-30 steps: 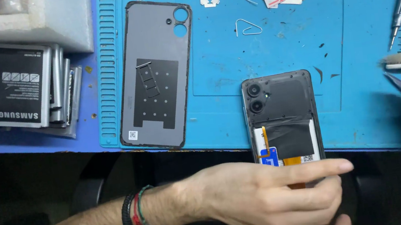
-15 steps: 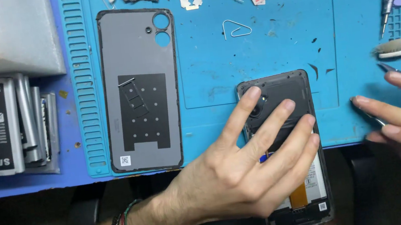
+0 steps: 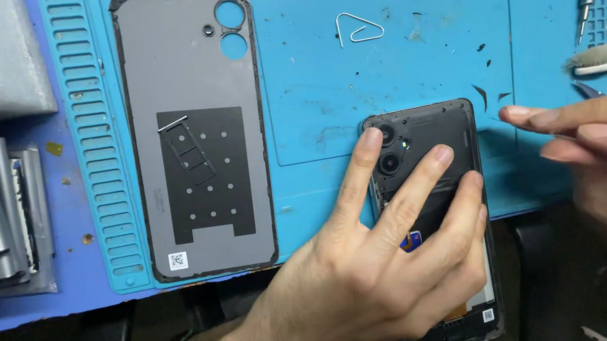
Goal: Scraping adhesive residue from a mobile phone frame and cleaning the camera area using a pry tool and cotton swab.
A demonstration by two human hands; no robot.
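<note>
The opened phone [image 3: 430, 179], back cover off, lies at the near edge of the blue work mat [image 3: 311, 101], half overhanging it. The left hand [image 3: 389, 252] presses it flat with spread fingers, gripping nothing. The right hand [image 3: 606, 151] hovers just beside, fingers extended, empty. Judging by this, the phone is being steadied for inner work. The removed back cover [image 3: 196, 129] lies apart, a SIM tray [image 3: 187, 149] resting on it.
</note>
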